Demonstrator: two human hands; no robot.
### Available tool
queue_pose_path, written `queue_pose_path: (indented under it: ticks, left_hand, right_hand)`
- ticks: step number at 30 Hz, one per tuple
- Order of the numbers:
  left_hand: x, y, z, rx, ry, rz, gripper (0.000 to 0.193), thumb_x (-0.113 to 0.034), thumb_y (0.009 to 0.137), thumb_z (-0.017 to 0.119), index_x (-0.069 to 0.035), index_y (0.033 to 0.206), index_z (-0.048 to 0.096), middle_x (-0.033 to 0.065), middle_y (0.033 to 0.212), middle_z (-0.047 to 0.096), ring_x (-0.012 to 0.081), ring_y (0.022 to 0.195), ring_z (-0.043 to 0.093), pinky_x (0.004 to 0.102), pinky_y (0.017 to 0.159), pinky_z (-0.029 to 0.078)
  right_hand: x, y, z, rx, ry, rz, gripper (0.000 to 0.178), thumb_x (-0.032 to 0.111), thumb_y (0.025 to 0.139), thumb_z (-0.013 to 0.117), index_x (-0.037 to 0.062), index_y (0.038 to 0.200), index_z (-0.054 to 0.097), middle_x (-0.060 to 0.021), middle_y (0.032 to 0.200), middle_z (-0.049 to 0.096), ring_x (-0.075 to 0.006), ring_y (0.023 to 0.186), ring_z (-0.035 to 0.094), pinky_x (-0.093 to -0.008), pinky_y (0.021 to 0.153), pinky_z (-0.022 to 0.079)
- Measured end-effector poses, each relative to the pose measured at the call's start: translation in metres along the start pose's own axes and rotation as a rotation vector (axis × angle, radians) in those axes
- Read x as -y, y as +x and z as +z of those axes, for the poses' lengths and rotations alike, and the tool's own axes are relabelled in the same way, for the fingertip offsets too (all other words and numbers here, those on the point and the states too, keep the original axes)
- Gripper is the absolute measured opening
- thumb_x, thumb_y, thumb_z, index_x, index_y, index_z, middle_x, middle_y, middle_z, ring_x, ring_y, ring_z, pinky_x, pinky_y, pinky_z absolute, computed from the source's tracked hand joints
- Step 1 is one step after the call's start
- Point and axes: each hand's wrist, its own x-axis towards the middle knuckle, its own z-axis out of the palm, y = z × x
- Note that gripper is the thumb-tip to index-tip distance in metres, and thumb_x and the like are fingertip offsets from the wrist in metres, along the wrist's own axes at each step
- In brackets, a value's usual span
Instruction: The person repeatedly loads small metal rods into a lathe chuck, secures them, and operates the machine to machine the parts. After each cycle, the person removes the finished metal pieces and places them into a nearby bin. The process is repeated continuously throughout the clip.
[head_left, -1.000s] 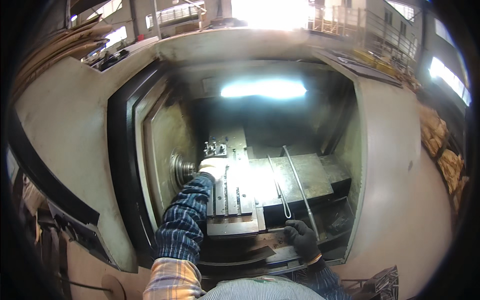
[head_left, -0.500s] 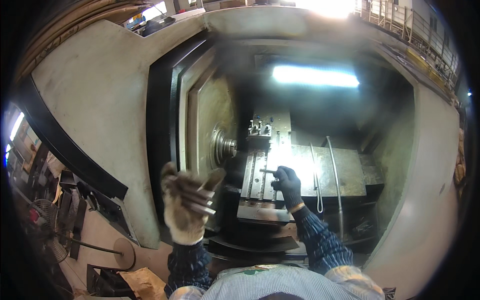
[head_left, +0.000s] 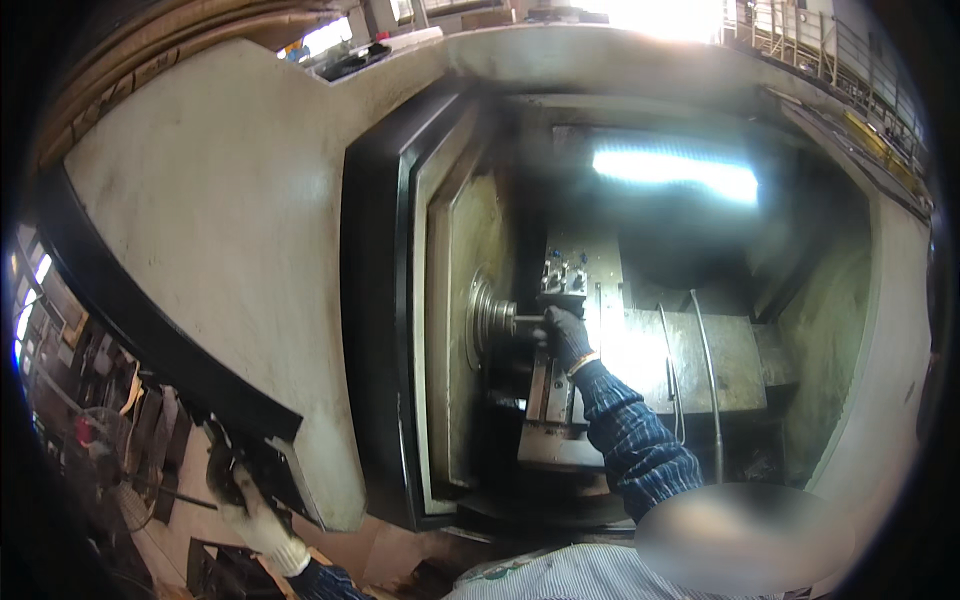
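Right hand [head_left: 566, 336]: gripping slim metal rod [head_left: 530, 318]; I judge it stiff, light, slick; hold right end. Spindle chuck [head_left: 496, 318]: leftward. Left hand [head_left: 240, 492]: grip, I cannot tell.

slotted slide [head_left: 557, 410] | tool block [head_left: 563, 280] on far part | flat cover [head_left: 740, 365] | thin rod [head_left: 668, 350], thick rod [head_left: 709, 380] across it

Thin grey metal rod [head_left: 530, 318] — approx. horiz., in R hand [head_left: 565, 338], L end at outer face of round, stepped steel chuck [head_left: 492, 317] — can't tell if inserted. Chuck shiny, facing R.
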Motion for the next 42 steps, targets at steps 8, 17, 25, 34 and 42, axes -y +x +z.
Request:
queue_pose_path:
  ticks: [8,17,25,34,42]
  left_hand:
    - [-0.001,-0.005,0.033,-0.106,-0.076,0.096,0.036,-0.009,0.101,0.06,0.004,0.135,0.055,0.02,0.123,0.065,0.0268,0.105,0.066,0.0349,0.091,0.056]
    - [-0.029,-0.001,0.024,-0.054,0.058,0.209,0.033,-0.015,0.1,0.069,0.008,0.123,0.061,0.0189,0.106,0.071,0.0266,0.091,0.068,0.0358,0.08,0.056]
    - [-0.011,-0.031,-0.006,0.079,0.267,0.525,0.032,-0.023,0.096,0.075,-0.002,0.119,0.068,0.0124,0.096,0.071,0.0222,0.073,0.064,0.0334,0.063,0.051]
    - [-0.033,-0.023,0.006,0.117,-0.472,0.124,0.039,-0.024,0.102,0.066,0.004,0.126,0.053,0.0152,0.092,0.064,0.0169,0.067,0.056,0.0294,0.058,0.049]
    - [-0.096,-0.096,0.022,1.239,-1.058,-0.253,0.029,-0.023,0.107,0.057,-0.003,0.128,0.056,0.0101,0.108,0.066,0.0111,0.064,0.055,0.0248,0.057,0.051]
  right_hand:
    - [-0.012,-0.004,0.068,-0.004,-0.043,0.212,0.061,0.049,0.093,0.074,0.0097,0.133,0.05,-0.0069,0.096,0.067,-0.0181,0.073,0.066,-0.0345,0.056,0.053]
    - [-0.085,0.031,0.034,-0.066,-0.776,-0.025,0.1,0.06,0.09,0.07,0.0075,0.16,0.021,-0.0221,0.127,0.065,-0.0363,0.11,0.066,-0.0432,0.094,0.052]
    - [-0.044,0.013,0.068,-0.169,-0.839,0.281,0.077,0.051,0.101,0.058,0.0084,0.158,0.03,-0.0204,0.136,0.061,-0.0283,0.121,0.062,-0.0368,0.099,0.052]
    - [0.091,-0.157,0.093,0.066,-0.222,0.251,0.058,0.044,0.097,0.071,0.0089,0.141,0.056,-0.0073,0.092,0.066,-0.0122,0.075,0.062,-0.0284,0.066,0.053]
    - [0.139,-0.364,0.005,-0.291,-0.3,0.446,0.082,0.052,0.097,0.067,0.0003,0.155,0.039,-0.0083,0.096,0.071,-0.0122,0.076,0.067,-0.0259,0.057,0.055]
